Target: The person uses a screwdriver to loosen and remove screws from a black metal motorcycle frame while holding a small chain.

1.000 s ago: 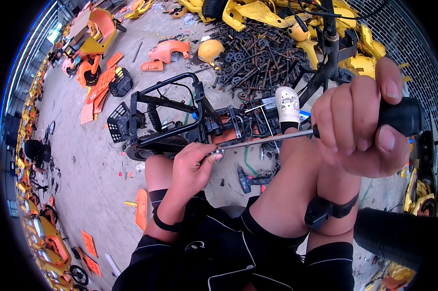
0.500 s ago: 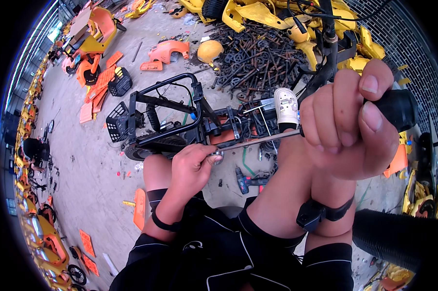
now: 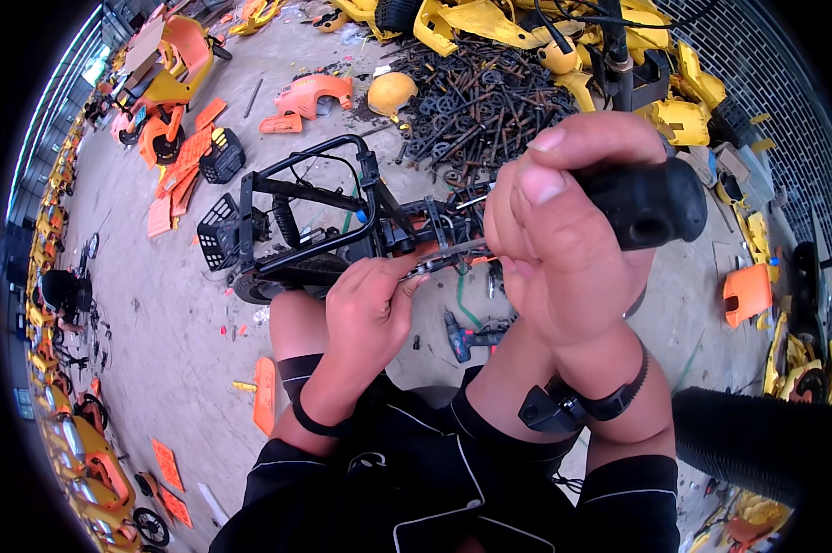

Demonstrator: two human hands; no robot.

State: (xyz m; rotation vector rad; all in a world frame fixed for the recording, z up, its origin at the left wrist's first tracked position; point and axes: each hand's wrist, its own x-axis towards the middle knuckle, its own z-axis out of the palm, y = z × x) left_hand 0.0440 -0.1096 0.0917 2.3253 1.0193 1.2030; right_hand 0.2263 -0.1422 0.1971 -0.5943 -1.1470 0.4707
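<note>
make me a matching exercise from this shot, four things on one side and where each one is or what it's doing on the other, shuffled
Things:
1. right hand
2. left hand
3. black basket
4. cordless drill

Places or states:
a. lying on the concrete floor between the person's knees
b. fixed at the end of the black frame, on the left of the picture
c. fist closed round the black handle of a screwdriver
d. fingertips pinching the metal tip end of the screwdriver shaft

Pairs: 1-c, 2-d, 3-b, 4-a
</note>
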